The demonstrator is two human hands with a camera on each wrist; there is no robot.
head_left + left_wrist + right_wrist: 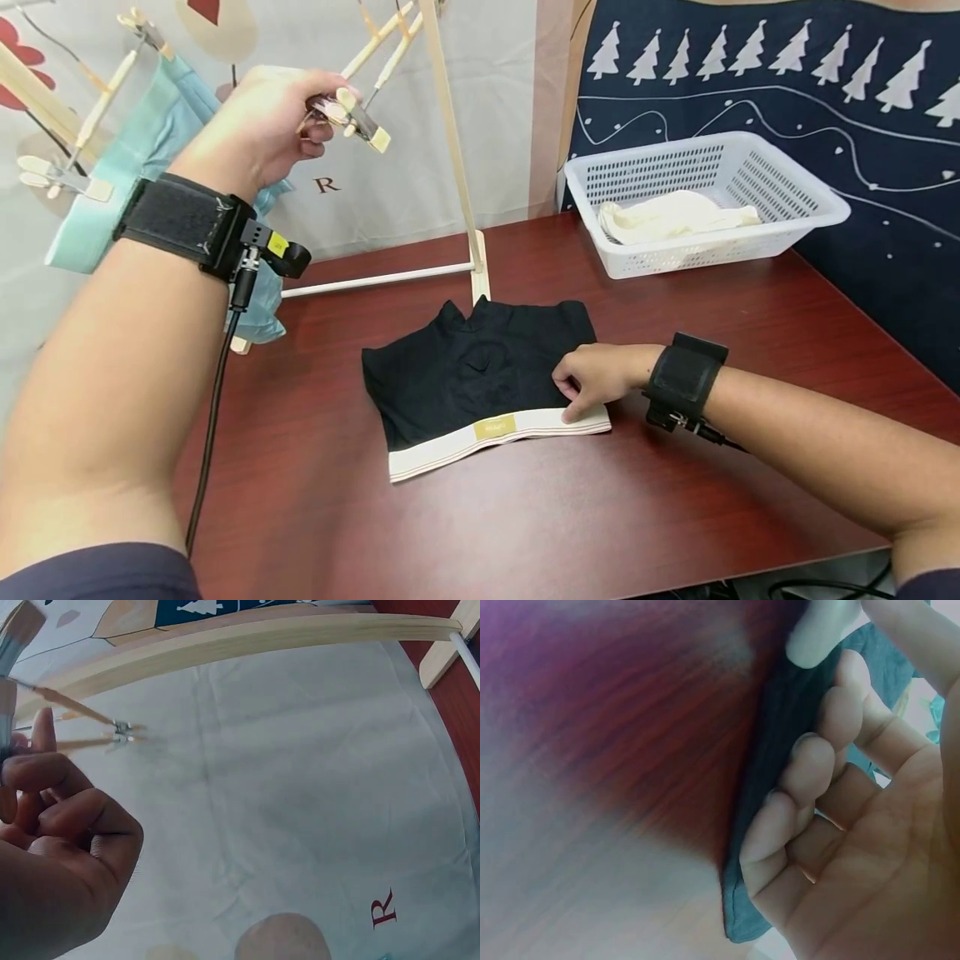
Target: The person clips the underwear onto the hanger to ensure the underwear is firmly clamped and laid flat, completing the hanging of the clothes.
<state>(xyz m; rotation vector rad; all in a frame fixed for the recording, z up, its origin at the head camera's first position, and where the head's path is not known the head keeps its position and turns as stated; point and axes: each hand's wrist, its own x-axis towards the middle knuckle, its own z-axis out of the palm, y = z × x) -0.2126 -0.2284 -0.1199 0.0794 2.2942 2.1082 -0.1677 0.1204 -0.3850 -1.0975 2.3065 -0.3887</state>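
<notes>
Left hand (273,121): raised beside the wooden rack (453,125), gripping a clip (367,129) between thumb and fingers. Right hand (600,375): fingers bent, touching the garment's right side at the waistband; whether it pinches the cloth, cannot tell. One black garment (517,358), pale waistband, flat on the red-brown table (480,533). One blue garment (150,137), clipped to the rack. One white basket (712,250), white cloth (682,215) inside.

You wear dark navy sleeves (97,573) and a wide black strap (176,218) on each wrist; your left one carries a small black camera (291,260), yellow sticker (277,244) and black cable (212,417).
</notes>
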